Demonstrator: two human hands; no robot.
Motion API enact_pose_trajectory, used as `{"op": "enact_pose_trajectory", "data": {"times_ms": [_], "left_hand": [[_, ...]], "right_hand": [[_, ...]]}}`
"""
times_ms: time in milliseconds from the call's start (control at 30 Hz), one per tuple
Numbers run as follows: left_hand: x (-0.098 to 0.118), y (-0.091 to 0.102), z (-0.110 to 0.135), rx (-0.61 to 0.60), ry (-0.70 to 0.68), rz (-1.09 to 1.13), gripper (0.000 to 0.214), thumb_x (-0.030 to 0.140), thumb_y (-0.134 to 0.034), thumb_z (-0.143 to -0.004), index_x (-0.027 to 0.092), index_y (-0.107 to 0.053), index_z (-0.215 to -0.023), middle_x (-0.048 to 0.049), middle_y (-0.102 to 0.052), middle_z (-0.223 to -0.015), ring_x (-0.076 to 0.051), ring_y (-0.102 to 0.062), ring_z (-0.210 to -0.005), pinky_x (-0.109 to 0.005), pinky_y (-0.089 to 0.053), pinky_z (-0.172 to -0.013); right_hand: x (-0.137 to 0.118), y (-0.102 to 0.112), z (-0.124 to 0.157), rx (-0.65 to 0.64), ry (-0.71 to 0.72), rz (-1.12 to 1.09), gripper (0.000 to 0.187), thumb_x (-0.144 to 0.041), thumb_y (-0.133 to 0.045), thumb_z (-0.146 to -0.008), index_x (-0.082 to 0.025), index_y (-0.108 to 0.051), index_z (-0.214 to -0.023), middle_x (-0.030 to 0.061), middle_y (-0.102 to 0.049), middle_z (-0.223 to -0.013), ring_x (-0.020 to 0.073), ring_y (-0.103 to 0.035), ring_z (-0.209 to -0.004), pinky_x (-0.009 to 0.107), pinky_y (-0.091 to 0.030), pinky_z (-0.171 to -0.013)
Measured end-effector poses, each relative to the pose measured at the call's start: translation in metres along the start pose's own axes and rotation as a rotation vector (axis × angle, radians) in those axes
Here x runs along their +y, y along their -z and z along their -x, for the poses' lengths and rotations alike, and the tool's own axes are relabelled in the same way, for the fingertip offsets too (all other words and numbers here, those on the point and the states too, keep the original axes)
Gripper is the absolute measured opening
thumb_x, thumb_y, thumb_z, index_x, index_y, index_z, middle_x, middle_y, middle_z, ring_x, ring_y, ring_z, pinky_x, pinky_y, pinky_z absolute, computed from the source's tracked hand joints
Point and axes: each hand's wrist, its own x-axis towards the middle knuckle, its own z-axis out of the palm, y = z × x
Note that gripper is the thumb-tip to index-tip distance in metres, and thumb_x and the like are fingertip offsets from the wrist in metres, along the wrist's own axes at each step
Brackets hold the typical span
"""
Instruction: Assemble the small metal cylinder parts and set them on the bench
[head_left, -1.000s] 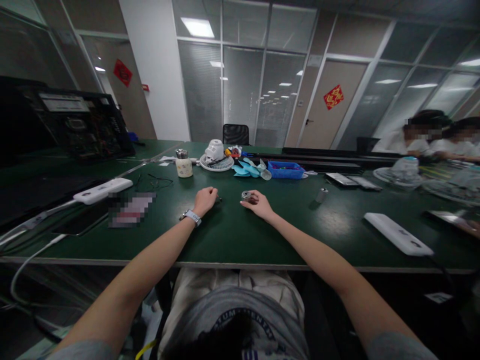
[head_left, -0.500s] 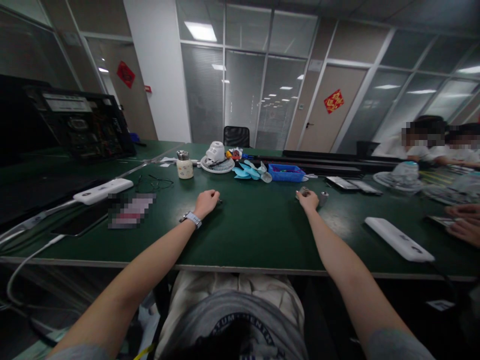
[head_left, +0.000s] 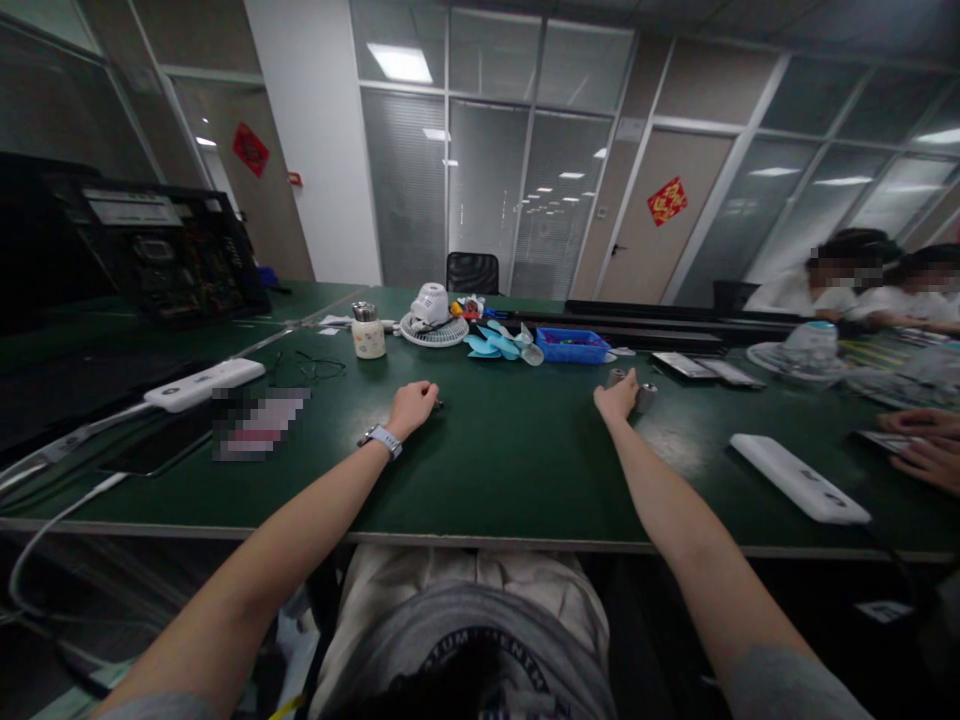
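My left hand (head_left: 415, 406) rests on the green table, its fingers closed. A small dark metallic bit (head_left: 440, 404) pokes out by the fingertips; the rest of it is hidden. Farther right, my right hand (head_left: 616, 401) is curled around a small grey metal cylinder (head_left: 617, 376), whose top shows between the thumb and the fingers. A second grey metal cylinder (head_left: 647, 395) stands upright just to the right of that hand.
Behind my hands lie light-blue fan blades (head_left: 495, 342), a blue basket (head_left: 574, 346), a white fan part (head_left: 431, 305) and a cream bottle (head_left: 368, 335). White power strips (head_left: 799, 478) lie at both sides. Another person's hands (head_left: 930, 445) are at the far right.
My right hand has turned slightly, and the cylinder at its fingers has shifted a little right, towards the second one. The left hand has hardly moved.
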Motion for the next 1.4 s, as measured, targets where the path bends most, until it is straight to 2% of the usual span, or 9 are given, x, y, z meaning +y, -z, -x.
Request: {"op": "enact_pose_trajectory", "data": {"times_ms": [100, 200, 300, 500, 700, 900, 1000, 1133, 1400], "left_hand": [[0.000, 0.000, -0.001, 0.027, 0.035, -0.037, 0.039, 0.038, -0.037, -0.088, 0.019, -0.066, -0.070, -0.0067, -0.071, -0.078, -0.019, -0.061, -0.072, -0.026, -0.037, -0.062], [-0.003, 0.000, -0.002, 0.071, 0.089, -0.037, 0.040, 0.040, -0.035, -0.090, 0.020, -0.064, -0.071, -0.0074, -0.071, -0.079, -0.020, -0.062, -0.074, -0.027, -0.037, -0.063], [-0.006, 0.001, -0.002, 0.111, 0.112, 0.028, 0.037, 0.038, -0.034, -0.090, 0.021, -0.062, -0.074, -0.0061, -0.072, -0.080, -0.020, -0.063, -0.075, -0.026, -0.038, -0.064], [-0.004, 0.002, 0.000, 0.109, 0.096, 0.059, 0.032, 0.036, -0.035, -0.091, 0.021, -0.060, -0.078, -0.0057, -0.072, -0.081, -0.019, -0.064, -0.076, -0.026, -0.038, -0.065], [-0.002, 0.001, 0.000, 0.072, 0.088, 0.069, 0.032, 0.036, -0.036, -0.091, 0.021, -0.062, -0.079, -0.0048, -0.072, -0.079, -0.018, -0.063, -0.073, -0.026, -0.039, -0.065], [-0.002, -0.001, 0.000, 0.066, 0.095, 0.069, 0.032, 0.036, -0.037, -0.089, 0.021, -0.062, -0.076, -0.0049, -0.071, -0.077, -0.019, -0.064, -0.075, -0.026, -0.039, -0.064], [-0.002, -0.001, 0.000, 0.059, 0.083, 0.084, 0.031, 0.036, -0.038, -0.088, 0.021, -0.062, -0.075, -0.0046, -0.071, -0.076, -0.019, -0.063, -0.073, -0.026, -0.039, -0.063], [-0.002, 0.000, 0.001, 0.043, 0.082, 0.077, 0.031, 0.037, -0.037, -0.089, 0.022, -0.062, -0.076, -0.0046, -0.071, -0.077, -0.019, -0.063, -0.072, -0.026, -0.040, -0.063], [-0.003, 0.001, 0.001, 0.040, 0.077, 0.077, 0.031, 0.036, -0.038, -0.088, 0.022, -0.063, -0.076, -0.0046, -0.071, -0.077, -0.019, -0.063, -0.073, -0.026, -0.040, -0.063]], "right_hand": [[-0.035, -0.003, 0.044, -0.040, 0.282, -0.028, 0.071, -0.018, -0.058, -0.074, -0.005, -0.035, -0.140, 0.0223, -0.039, -0.140, 0.0287, -0.035, -0.133, 0.041, -0.030, -0.109], [-0.081, -0.018, 0.106, -0.433, 0.561, -0.087, 0.045, -0.035, -0.056, -0.082, -0.017, -0.058, -0.124, 0.0129, -0.055, -0.128, 0.0233, -0.048, -0.121, 0.039, -0.036, -0.104], [-0.124, -0.039, 0.159, -0.688, 0.627, -0.027, 0.050, -0.057, -0.058, -0.079, -0.025, -0.065, -0.117, 0.0103, -0.056, -0.129, 0.0257, -0.048, -0.121, 0.042, -0.037, -0.099], [-0.165, -0.063, 0.193, -0.652, 0.692, 0.051, 0.040, -0.059, -0.053, -0.084, -0.030, -0.073, -0.103, 0.0063, -0.055, -0.133, 0.0299, -0.033, -0.132, 0.046, -0.025, -0.104], [-0.136, -0.045, 0.129, -0.429, 0.783, 0.047, 0.032, -0.046, -0.052, -0.089, -0.025, -0.075, -0.096, 0.0087, -0.059, -0.127, 0.0282, -0.032, -0.131, 0.047, -0.015, -0.108], [-0.049, 0.018, -0.010, 0.051, 0.426, 0.260, 0.032, -0.038, -0.053, -0.088, -0.017, -0.074, -0.098, 0.0162, -0.064, -0.116, 0.0322, -0.042, -0.121, 0.051, -0.023, -0.102], [-0.011, 0.041, -0.053, -0.033, 0.240, 0.385, 0.033, -0.041, -0.058, -0.085, -0.016, -0.074, -0.100, 0.0184, -0.068, -0.101, 0.0323, -0.056, -0.103, 0.047, -0.036, -0.091], [0.012, 0.045, -0.068, -0.188, 0.152, 0.433, 0.032, -0.046, -0.060, -0.083, -0.023, -0.075, -0.100, 0.0148, -0.070, -0.098, 0.0297, -0.063, -0.090, 0.040, -0.044, -0.079], [0.018, 0.027, -0.071, -0.106, 0.087, 0.275, 0.032, -0.045, -0.058, -0.083, -0.025, -0.074, -0.102, 0.0110, -0.072, -0.099, 0.0261, -0.065, -0.086, 0.036, -0.047, -0.076]]}}
